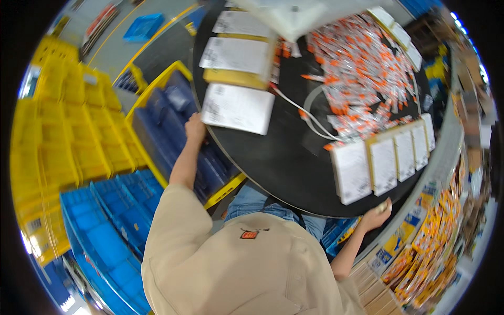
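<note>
A round black table [247, 163] lies ahead of me. My left hand [195, 128] is at its left rim with fingers curled against the edge, beside the corner of a white-labelled box [237, 108]. Off the table's near right edge, my right hand [376, 216] is closed, with something small and pale at its fingertips that I cannot make out. The nearest box to it is a white-faced box [352, 172] standing in a row of similar ones. Across the table's far right spreads a heap of clear packets with orange ends [362, 68]. A white cable [299, 107] curves beside the heap.
A yellow crate [226, 193] with dark blue wrapped bundles [168, 123] stands left of the table. Yellow crates [68, 126] and blue crates [105, 220] are stacked farther left. On the right, orange-yellow packages [430, 231] fill a long stretch. A pale machine part [294, 16] overhangs the table.
</note>
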